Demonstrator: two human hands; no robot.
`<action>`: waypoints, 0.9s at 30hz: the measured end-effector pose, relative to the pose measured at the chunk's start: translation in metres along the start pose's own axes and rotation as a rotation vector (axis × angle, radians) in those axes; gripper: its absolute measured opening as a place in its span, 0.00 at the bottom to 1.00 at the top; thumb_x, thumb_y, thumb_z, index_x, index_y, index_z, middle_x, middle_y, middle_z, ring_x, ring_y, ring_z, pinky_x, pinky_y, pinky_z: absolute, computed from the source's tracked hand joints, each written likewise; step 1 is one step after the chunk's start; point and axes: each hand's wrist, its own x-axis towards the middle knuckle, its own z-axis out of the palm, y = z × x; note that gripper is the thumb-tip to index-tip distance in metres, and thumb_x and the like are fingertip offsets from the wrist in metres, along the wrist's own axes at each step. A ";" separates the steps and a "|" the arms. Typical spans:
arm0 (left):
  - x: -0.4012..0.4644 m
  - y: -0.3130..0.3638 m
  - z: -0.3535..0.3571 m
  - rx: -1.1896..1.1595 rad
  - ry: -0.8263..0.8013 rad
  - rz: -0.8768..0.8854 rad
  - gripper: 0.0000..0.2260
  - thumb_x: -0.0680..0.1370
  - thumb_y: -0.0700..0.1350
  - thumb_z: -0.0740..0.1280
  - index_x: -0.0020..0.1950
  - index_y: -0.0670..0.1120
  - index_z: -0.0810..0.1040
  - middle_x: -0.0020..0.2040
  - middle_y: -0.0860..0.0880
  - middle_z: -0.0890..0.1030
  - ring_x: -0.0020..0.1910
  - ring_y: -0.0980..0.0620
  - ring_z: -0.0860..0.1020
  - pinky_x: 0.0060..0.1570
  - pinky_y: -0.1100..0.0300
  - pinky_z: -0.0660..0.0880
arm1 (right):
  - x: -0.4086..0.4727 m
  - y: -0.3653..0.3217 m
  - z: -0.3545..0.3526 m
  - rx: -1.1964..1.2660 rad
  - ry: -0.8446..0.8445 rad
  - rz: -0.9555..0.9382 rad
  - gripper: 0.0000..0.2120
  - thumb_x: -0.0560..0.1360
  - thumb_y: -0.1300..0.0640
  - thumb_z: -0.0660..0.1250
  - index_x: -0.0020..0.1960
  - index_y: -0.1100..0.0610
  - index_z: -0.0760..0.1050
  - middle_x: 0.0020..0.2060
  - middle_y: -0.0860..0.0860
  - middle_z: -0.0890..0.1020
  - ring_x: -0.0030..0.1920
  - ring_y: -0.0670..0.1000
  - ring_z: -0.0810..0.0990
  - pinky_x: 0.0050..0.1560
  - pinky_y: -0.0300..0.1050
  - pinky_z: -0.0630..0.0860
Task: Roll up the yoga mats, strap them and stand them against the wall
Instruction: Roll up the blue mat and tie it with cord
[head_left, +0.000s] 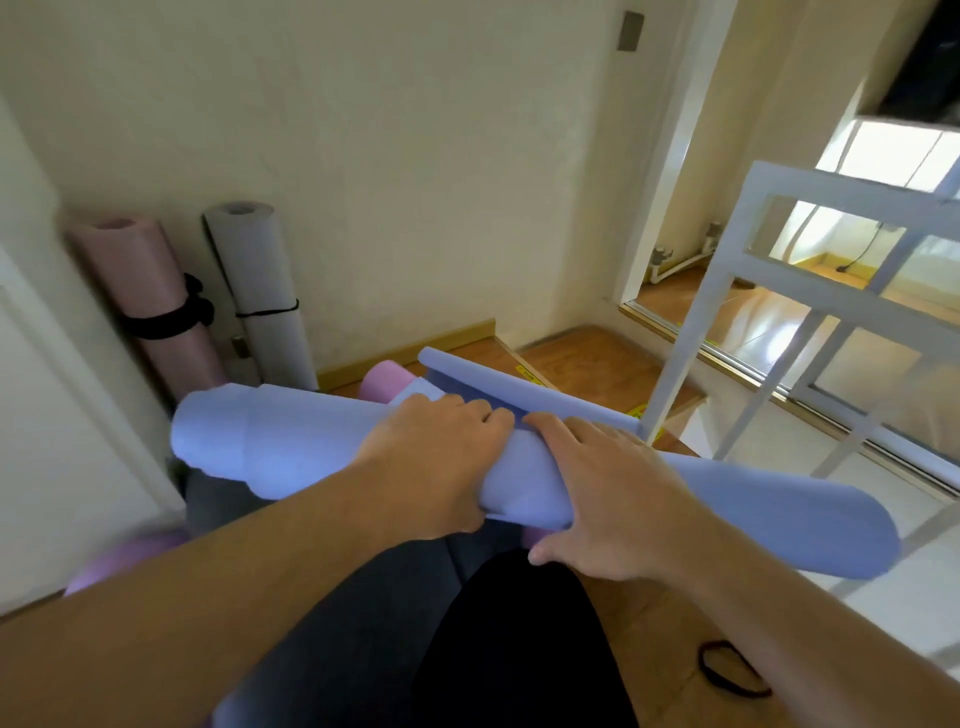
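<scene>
The blue mat roll (291, 441) lies crosswise under both hands, left hand (436, 462) and right hand (602, 493) curled over its middle, the black strap (732, 675) nearer the right hand.

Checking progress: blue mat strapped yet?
Not strapped. The blue mat is rolled under both hands, with no band on it; a black strap lies loose on the floor.
</scene>
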 end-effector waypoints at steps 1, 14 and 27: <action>0.000 0.002 0.000 0.002 0.004 0.018 0.28 0.75 0.59 0.72 0.72 0.52 0.69 0.65 0.50 0.79 0.59 0.47 0.79 0.58 0.49 0.78 | 0.004 -0.007 0.000 -0.036 0.000 -0.003 0.51 0.67 0.28 0.76 0.80 0.44 0.56 0.70 0.45 0.74 0.67 0.52 0.76 0.70 0.54 0.75; -0.115 -0.138 0.023 -1.163 0.284 -0.757 0.18 0.71 0.67 0.76 0.47 0.54 0.87 0.44 0.56 0.87 0.48 0.55 0.84 0.50 0.54 0.79 | 0.015 -0.012 0.020 -0.044 0.027 0.006 0.30 0.69 0.32 0.73 0.64 0.38 0.63 0.53 0.39 0.76 0.50 0.47 0.79 0.53 0.47 0.81; -0.144 -0.097 0.100 -1.782 0.388 -0.798 0.32 0.55 0.58 0.84 0.57 0.51 0.84 0.55 0.46 0.85 0.55 0.42 0.84 0.49 0.45 0.85 | 0.035 -0.026 0.022 -0.153 -0.064 -0.062 0.32 0.66 0.28 0.74 0.61 0.38 0.64 0.53 0.39 0.73 0.55 0.45 0.76 0.55 0.47 0.77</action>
